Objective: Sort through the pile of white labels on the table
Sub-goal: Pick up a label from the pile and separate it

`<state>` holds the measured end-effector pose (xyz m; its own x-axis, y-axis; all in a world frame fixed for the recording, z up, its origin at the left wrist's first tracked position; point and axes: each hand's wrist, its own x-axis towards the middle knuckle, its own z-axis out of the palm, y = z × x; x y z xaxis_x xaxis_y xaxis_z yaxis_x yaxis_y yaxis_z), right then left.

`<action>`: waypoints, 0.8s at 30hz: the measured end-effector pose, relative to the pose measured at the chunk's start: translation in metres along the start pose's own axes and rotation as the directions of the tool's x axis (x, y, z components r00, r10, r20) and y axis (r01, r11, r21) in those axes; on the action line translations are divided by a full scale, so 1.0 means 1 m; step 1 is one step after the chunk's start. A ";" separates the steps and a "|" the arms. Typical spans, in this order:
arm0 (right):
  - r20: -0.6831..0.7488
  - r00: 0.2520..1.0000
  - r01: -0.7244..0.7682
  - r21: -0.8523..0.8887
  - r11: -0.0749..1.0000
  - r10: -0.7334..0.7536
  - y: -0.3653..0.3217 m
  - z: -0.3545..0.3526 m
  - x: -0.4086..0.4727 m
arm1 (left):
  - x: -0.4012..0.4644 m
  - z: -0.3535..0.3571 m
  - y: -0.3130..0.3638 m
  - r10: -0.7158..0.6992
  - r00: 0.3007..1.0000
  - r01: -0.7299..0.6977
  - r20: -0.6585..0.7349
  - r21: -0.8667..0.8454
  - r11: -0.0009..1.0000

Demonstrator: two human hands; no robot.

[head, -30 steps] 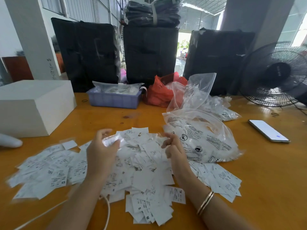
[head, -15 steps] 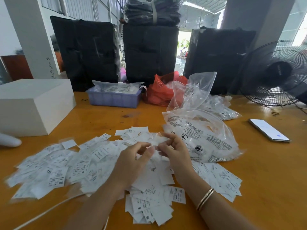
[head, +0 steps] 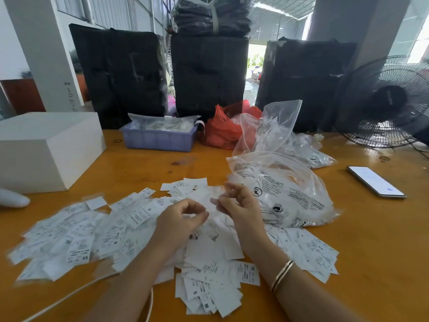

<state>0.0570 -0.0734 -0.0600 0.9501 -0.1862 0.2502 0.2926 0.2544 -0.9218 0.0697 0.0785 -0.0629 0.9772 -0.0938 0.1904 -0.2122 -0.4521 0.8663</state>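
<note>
A wide pile of white labels (head: 209, 254) printed with size letters covers the wooden table (head: 371, 240) in front of me. My left hand (head: 180, 225) hovers over the pile's middle, thumb and forefinger pinched together on what looks like a blurred white label. My right hand (head: 241, 206) is just to its right, a small gap between them. Its fingers are curled and pinch a blurred label at the tips. A gold bangle (head: 281, 275) sits on my right wrist.
A clear plastic bag (head: 285, 194) of labels lies right of my hands, with more bags behind it. A phone (head: 376, 181) lies at the right and a fan (head: 390, 101) beyond it. A white box (head: 46, 149), purple tray (head: 160, 138), red bag (head: 222, 129) and black bundles stand behind.
My left hand swung from the left part of the pile back to the middle and met my right hand. The two hands have now drawn slightly apart.
</note>
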 end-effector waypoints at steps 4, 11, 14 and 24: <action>0.037 0.999 0.008 -0.095 0.995 -0.004 0.003 0.002 0.001 | -0.001 -0.003 0.003 -0.059 0.991 0.030 -0.123 -0.232 0.972; 0.123 0.980 0.192 -0.811 0.553 -0.159 0.008 -0.004 0.001 | -0.001 -0.009 0.004 -0.098 0.961 -0.022 -0.258 -0.428 0.904; 0.206 0.978 0.206 -0.974 0.090 -0.015 0.013 -0.002 -0.002 | 0.000 -0.010 0.000 -0.081 0.949 -0.035 -0.305 -0.358 0.933; 0.282 0.954 0.266 -0.953 -0.143 -0.105 0.009 0.013 -0.005 | 0.001 -0.007 0.001 -0.078 0.937 -0.063 -0.340 -0.385 0.921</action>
<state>0.0568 -0.0576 -0.0659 0.9058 0.0632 0.4189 0.1080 -0.9906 -0.0841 0.0708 0.0843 -0.0589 0.9309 0.2483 0.2680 -0.2590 -0.0688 0.9634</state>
